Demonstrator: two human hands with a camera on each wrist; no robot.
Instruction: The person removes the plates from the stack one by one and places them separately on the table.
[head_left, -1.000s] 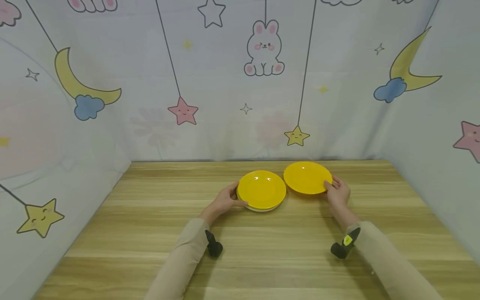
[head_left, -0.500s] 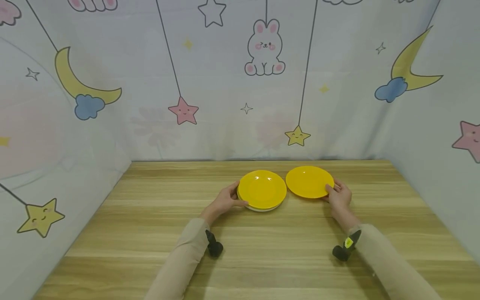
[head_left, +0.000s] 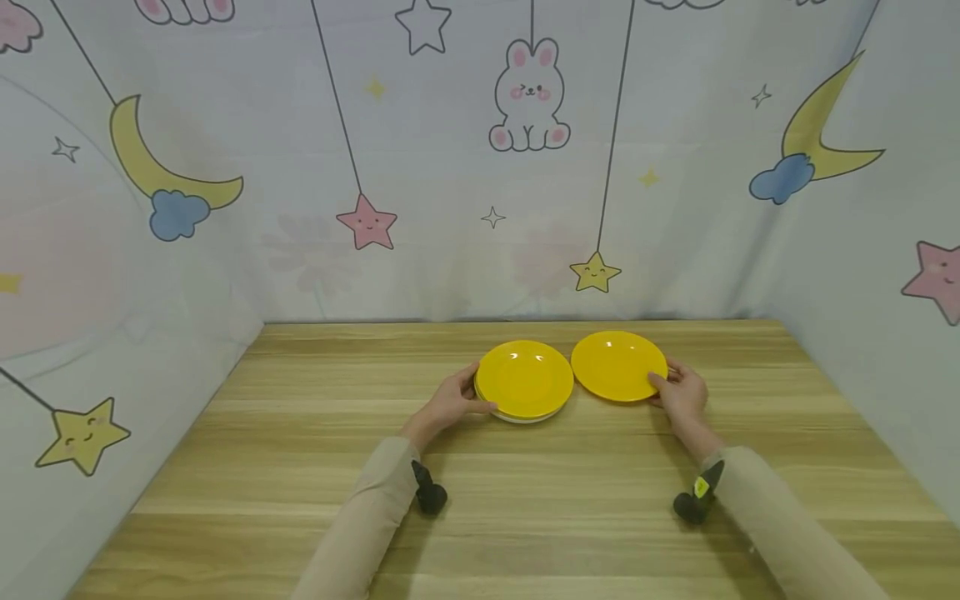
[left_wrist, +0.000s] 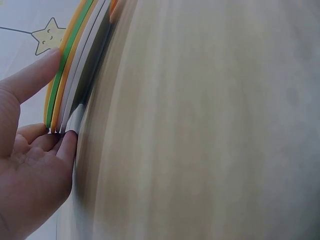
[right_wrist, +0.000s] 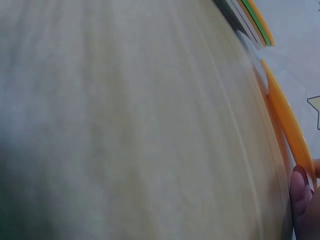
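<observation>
A stack of several plates [head_left: 525, 379] stands toward the back of the table, a yellow one on top. Seen edge-on in the left wrist view, the stack [left_wrist: 70, 65] shows yellow, green and white rims. My left hand [head_left: 450, 398] holds its left side, thumb on the upper rim and fingers curled against the lower edges. Just right of the stack is a single yellow plate [head_left: 618, 365]. My right hand [head_left: 684, 398] pinches its right rim, thumb above and fingers beneath. In the right wrist view this plate [right_wrist: 287, 120] is low over the tabletop; whether it touches is unclear.
The wood-grain table [head_left: 480, 517] ends at a pale cloth backdrop [head_left: 435, 275] printed with stars, moons and a rabbit. Cloth also hangs at the left and right sides. A black device [head_left: 429, 492] is strapped at each wrist.
The single yellow plate and my right hand have come slightly toward me and a little right, and the plate sits lower. My left hand and the stack have stayed put.
</observation>
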